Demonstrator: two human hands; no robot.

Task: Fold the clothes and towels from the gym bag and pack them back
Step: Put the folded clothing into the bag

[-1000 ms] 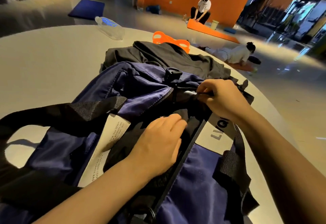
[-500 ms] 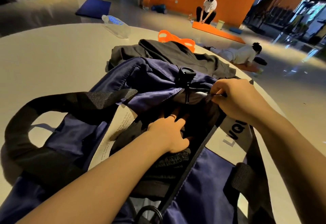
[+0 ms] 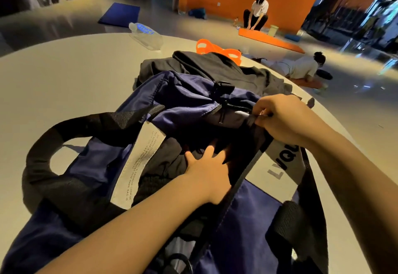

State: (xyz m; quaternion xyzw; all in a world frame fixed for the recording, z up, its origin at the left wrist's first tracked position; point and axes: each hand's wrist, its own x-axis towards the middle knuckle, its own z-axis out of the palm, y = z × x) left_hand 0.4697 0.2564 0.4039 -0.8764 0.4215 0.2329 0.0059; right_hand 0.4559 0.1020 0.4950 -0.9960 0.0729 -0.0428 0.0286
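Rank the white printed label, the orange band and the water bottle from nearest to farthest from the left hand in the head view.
From the left hand:
1. White printed label, just left, on the bag.
2. Orange band, beyond the dark clothes.
3. Water bottle, far left on the table.

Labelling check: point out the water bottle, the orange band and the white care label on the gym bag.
water bottle (image 3: 146, 36), head view, middle of its clear body.
orange band (image 3: 217, 50), head view, strip between its two loops.
white care label (image 3: 137, 166), head view, centre of the printed strip.
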